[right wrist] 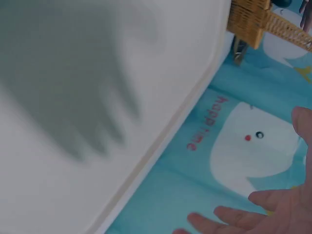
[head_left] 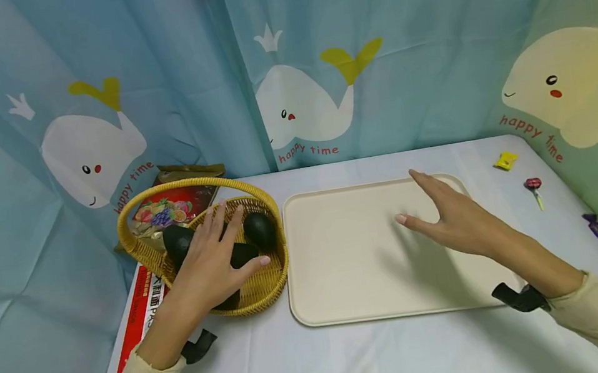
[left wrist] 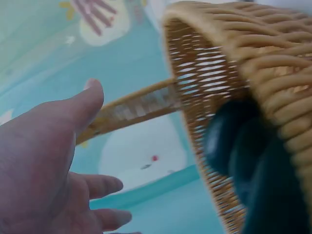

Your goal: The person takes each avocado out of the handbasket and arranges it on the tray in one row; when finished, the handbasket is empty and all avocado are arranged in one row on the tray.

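Dark green avocados (head_left: 259, 229): three or so in the round woven wicker basket (head_left: 139, 248), at 9 o'clock of the table; none moved out as yet.
Left hand (head_left: 212, 258): fingers spread and straight, reaching into the basket, lying over the avocados; nothing gripped.
Right hand (head_left: 453, 216): open wide, palm down, hovering over the far right part of the cream rectangular plastic tray (head_left: 345, 281), apart from the fruit.
Progress: judged barely begun; tray bare, all fruit in the basket.
Surroundings: wrapped sweets (head_left: 505, 160) at 2 o'clock; red snack packet (head_left: 166, 209) behind the basket.
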Demonstrator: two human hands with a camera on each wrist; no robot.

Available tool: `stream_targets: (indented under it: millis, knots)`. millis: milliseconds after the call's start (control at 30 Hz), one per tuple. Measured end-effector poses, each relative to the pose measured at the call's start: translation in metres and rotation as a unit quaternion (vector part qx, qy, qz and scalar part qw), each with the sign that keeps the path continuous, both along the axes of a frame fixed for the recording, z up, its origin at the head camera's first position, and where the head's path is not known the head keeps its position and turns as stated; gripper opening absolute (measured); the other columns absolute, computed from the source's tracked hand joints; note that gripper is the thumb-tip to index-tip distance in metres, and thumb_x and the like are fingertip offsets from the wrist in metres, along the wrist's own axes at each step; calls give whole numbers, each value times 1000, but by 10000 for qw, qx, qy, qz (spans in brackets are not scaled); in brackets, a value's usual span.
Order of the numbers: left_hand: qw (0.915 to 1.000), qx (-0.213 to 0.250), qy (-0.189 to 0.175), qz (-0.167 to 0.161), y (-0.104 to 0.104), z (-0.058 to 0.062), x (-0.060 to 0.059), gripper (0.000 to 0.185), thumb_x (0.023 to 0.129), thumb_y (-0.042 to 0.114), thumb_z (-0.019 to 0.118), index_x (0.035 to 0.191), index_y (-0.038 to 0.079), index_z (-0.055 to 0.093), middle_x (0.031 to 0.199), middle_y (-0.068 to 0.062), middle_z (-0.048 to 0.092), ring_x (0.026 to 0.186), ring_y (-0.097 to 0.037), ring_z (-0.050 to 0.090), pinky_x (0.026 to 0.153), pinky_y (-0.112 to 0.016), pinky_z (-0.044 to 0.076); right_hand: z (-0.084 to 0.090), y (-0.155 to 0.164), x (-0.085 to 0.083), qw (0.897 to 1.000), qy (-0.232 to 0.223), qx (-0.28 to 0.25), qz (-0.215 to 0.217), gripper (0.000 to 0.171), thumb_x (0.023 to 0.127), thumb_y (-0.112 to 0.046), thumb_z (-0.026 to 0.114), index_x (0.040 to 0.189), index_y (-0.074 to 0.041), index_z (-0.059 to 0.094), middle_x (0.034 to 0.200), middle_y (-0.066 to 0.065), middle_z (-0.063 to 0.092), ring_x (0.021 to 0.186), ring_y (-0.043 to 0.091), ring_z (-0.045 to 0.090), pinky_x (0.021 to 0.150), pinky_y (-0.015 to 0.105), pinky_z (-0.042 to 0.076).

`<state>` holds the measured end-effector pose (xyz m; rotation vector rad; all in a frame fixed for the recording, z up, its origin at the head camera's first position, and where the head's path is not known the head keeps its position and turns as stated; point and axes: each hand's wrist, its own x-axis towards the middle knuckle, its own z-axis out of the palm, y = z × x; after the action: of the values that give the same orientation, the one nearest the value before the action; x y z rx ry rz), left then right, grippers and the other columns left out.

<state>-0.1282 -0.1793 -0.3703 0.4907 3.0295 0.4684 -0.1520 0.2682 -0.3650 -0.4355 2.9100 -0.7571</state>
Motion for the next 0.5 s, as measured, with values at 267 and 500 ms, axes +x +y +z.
stream_targets:
  millis: [267,500]
  knots:
    - [9984,374,349,256,-16,48,28,98,93,77,58,170,30,19,178,-2,13,161,-36,22,121,-68,25,13,-34,0,9990,106,-240,364,97,98,-62,66,170,-20,17,171,16,30,155,44,32,117,69,30]
    - [9805,1274,1465,291,-37,80,52,81,94,49,78,163,31,40,162,-6,48,148,-33,46,110,-68,40,15,-71,3,9951,173,-523,820,90,97,-63,67,167,-20,30,165,7,42,145,34,49,114,61,40]
